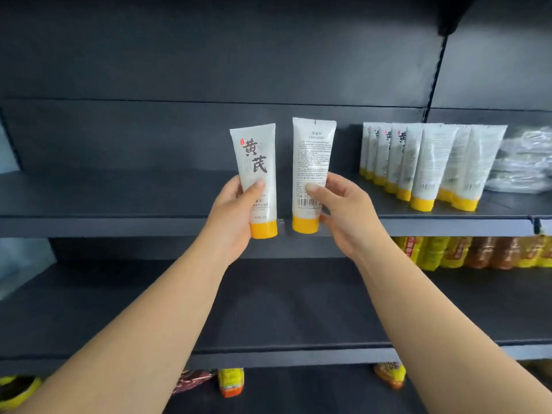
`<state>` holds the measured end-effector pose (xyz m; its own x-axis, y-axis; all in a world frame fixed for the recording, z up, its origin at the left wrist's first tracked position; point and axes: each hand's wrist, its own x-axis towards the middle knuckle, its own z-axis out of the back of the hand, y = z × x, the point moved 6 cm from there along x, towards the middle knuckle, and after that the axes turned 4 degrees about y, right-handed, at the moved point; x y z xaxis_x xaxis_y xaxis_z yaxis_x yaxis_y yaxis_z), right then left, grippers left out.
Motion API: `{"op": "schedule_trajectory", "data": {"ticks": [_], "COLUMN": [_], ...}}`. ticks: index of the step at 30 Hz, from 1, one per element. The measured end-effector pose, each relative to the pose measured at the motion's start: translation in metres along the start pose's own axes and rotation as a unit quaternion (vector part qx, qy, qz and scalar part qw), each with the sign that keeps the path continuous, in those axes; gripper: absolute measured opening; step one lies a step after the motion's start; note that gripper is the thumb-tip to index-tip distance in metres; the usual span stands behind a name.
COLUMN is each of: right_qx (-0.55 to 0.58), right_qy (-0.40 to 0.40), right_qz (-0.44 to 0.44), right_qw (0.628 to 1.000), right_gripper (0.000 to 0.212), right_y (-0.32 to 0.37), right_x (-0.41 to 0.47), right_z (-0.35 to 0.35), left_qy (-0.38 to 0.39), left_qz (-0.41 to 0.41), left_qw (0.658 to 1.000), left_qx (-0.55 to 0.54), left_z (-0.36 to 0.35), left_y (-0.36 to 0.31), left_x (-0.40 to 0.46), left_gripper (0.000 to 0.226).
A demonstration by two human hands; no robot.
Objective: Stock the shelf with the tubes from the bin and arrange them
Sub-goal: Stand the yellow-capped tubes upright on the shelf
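Observation:
My left hand (pixel 231 216) grips a white tube with a yellow cap (pixel 257 156), cap down, its front with large dark characters facing me. My right hand (pixel 343 216) grips a second white tube (pixel 312 153), cap down, its back with small print and a barcode towards me. Both tubes are held upright in front of the dark shelf (pixel 119 218), just above its front edge. Several matching tubes (pixel 430 165) stand in rows on the right part of that shelf, caps down. The bin is out of view.
Clear plastic-wrapped packs (pixel 525 162) lie at the shelf's far right. Yellow and brown snack packets (pixel 478 252) fill the right of the lower shelf (pixel 268 351). More packets (pixel 230 380) show beneath it. A slotted upright (pixel 433 76) divides the back panel.

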<state>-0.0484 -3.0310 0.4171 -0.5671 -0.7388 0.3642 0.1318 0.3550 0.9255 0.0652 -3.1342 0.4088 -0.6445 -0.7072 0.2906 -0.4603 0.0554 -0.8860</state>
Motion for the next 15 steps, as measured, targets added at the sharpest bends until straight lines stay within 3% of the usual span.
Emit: {"op": "schedule_trajectory", "data": {"ticks": [7,15], "right_qx": [-0.043,-0.062], "right_qy": [-0.037,-0.065], "right_qz": [0.027,0.022], "right_qw": [0.998,0.996], "right_gripper": [0.017,0.016], "right_y": [0.012,-0.016], "right_x": [0.048,0.181], "right_z": [0.045,0.101], "left_qy": [-0.021,-0.062], "left_qz": [-0.040,-0.036], "left_qw": [0.998,0.994], "left_qx": [0.034,0.085], "left_z": [-0.007,-0.034], "left_y": [0.000,0.028], "left_x": [0.036,0.138], "left_gripper": [0.020,0.024]}}
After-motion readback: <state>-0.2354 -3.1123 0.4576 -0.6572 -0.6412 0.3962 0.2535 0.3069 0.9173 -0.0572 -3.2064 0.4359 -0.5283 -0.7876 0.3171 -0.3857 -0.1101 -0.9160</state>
